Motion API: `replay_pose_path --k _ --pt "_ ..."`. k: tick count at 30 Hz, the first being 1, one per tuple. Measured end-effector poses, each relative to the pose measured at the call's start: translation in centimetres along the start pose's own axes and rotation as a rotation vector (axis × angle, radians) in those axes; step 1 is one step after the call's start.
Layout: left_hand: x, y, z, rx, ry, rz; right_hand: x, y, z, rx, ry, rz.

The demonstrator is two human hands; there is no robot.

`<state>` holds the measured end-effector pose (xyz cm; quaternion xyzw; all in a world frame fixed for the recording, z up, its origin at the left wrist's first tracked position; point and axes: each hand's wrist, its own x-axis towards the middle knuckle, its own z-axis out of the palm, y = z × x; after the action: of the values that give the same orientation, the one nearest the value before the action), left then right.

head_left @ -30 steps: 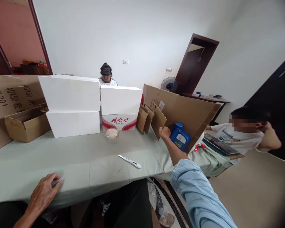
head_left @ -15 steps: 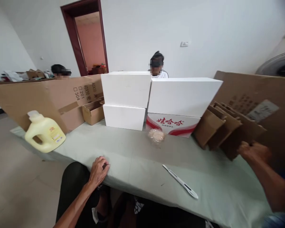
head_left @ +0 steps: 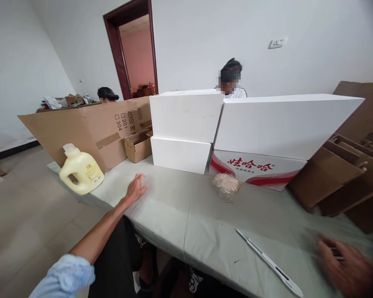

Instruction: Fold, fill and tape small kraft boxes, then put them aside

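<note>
My left hand (head_left: 136, 189) is over the left part of the table near its front edge, fingers apart and holding nothing. On the right, my right hand (head_left: 343, 263) is low at the table, smeared by motion; its fingers look bent, but whether they hold anything is unclear. Between the hands lies a slim white knife shaped like a scalpel (head_left: 269, 262), apart from both. Farther back, a clear plastic bag with something pale inside (head_left: 226, 186) rests before the red-and-white printed carton (head_left: 257, 167).
A yellow jug with a handle (head_left: 86, 171) stands on the left. White boxes (head_left: 183, 118) are stacked at the back, beside a small open carton (head_left: 138, 147). Brown cardboard pieces (head_left: 326, 174) stand on the right. Two people are beyond the boxes.
The view has swung left. My left hand has moved forward over the table and its fingers have spread. My right hand has come away from the cardboard pieces, down toward the table.
</note>
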<state>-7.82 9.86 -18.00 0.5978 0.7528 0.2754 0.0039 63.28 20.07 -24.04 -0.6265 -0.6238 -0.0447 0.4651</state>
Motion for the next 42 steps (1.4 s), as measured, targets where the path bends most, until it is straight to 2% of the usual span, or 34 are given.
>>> replay_pose_path --k 3,5,7,10,13,17,21,26,30,33,36,39,42 --pt "7.2 -1.1 -4.0 0.081 0.095 -0.023 -3.0 0.7 1.3 0.082 -0.175 0.073" --pt "11.3 -1.4 -6.1 0.124 0.127 -0.023 -3.8 0.7 1.4 0.071 -0.175 0.097" --pt "14.2 -1.5 -7.3 0.159 0.12 -0.029 -3.9 0.3 1.1 0.06 -0.154 0.111" --pt "16.5 -1.7 -7.6 0.209 0.062 -0.064 -3.9 -0.5 0.4 0.055 -0.157 0.111" --pt "16.7 -2.0 -7.5 0.269 0.031 -0.109 -4.0 -0.9 0.1 0.055 -0.162 0.118" --pt "15.2 -2.1 -8.5 0.342 0.019 -0.155 -4.0 -0.6 0.3 0.075 -0.144 0.129" --pt "12.1 -2.0 -10.8 0.376 0.042 -0.156 -3.9 -0.6 0.6 0.08 -0.125 0.15" --pt "5.5 -2.2 -13.5 0.346 0.12 -0.099 -3.8 -1.2 0.4 0.104 -0.09 0.111" --pt "-1.0 -2.0 -14.3 0.239 0.158 -0.016 -3.8 -3.0 -0.1 0.089 -0.065 0.042" --pt "-5.1 -1.0 -14.3 0.117 0.163 0.031 -4.0 -6.9 -0.3 0.114 -0.013 -0.05" --pt "-7.7 0.7 -14.3 -0.023 0.151 0.059 -5.1 -12.9 -0.1 0.218 -0.019 -0.171" --pt "-9.0 2.5 -14.7 -0.176 0.109 0.064 -6.8 -19.1 0.3 0.35 -0.212 -0.296" --pt "-9.2 4.0 -15.1 -0.358 0.02 0.046 -8.5 -23.7 0.3 0.445 -0.456 -0.436"
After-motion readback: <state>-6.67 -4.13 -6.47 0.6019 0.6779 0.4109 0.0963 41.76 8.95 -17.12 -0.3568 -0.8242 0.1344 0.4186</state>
